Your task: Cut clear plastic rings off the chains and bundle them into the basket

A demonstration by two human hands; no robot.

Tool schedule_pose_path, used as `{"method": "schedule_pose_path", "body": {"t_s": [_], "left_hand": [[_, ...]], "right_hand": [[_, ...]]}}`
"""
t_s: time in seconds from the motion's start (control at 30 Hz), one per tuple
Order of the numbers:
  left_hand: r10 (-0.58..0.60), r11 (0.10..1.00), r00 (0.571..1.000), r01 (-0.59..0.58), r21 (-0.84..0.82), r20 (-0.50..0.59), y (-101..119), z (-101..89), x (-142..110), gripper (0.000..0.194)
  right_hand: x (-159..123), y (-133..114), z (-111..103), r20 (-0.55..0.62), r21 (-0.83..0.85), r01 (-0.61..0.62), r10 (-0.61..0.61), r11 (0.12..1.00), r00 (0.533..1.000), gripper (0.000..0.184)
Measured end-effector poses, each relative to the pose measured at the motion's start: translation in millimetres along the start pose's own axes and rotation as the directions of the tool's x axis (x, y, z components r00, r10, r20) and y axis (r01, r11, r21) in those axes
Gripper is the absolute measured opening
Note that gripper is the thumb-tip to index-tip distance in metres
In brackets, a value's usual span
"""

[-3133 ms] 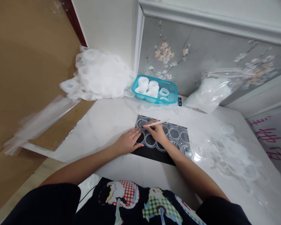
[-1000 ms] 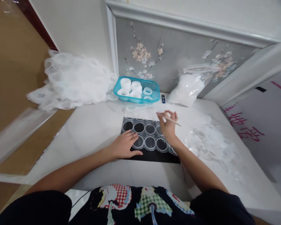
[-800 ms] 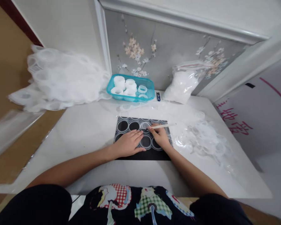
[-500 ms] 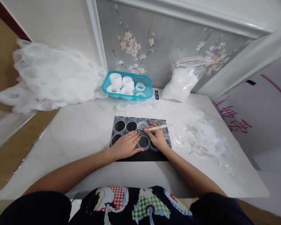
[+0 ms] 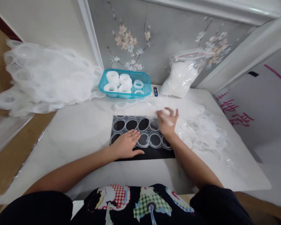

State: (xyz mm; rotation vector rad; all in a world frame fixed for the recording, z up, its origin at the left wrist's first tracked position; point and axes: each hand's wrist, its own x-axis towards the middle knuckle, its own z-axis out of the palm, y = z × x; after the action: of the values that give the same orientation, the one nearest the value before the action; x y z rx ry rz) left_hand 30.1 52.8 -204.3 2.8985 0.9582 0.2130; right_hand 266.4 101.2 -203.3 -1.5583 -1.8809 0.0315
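A black mat lies on the white table, under a clear sheet patterned with rows of rings. My left hand rests flat on the sheet's lower row, fingers stretched out. Above the sheet's upper right part is my right hand, raised and smeared by motion. Across its palm lies a slim white stick, seemingly held by curled fingers, with thumb and index finger apart. Several circles in the sheet show plain black inside. Beside my right forearm spreads a heap of clear plastic scraps.
Behind the mat stands a blue basket with stacked white rings. Small blue snips and a zip bag of white material sit to its right. A large pile of ringed translucent sheets overhangs the table's left side.
My right hand has lifted off the sheet, moving right and up with the white stick. The upper-row circle it was touching now shows plain black. My left hand stays in place.
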Motion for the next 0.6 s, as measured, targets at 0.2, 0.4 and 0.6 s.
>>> {"method": "schedule_pose_path", "body": {"t_s": [0.2,0.4,0.6], "left_hand": [[0.004,1.000,0.999,-0.004,-0.006,-0.039,5,-13.7,31,0.064],[0.110,0.994,0.993,-0.110,-0.001,-0.041,19,9.0,48,0.069],[0.093,0.995,0.991,-0.095,-0.020,-0.092,17,18.4,41,0.062]], "right_hand": [[-17,20,-12,0.129,0.283,-0.142,0.109,0.948,0.986,0.032],[-46,8,-7,0.276,0.352,-0.259,0.165,0.899,0.947,0.033],[-44,12,-6,0.257,0.298,-0.204,0.128,0.933,0.958,0.028]]}}
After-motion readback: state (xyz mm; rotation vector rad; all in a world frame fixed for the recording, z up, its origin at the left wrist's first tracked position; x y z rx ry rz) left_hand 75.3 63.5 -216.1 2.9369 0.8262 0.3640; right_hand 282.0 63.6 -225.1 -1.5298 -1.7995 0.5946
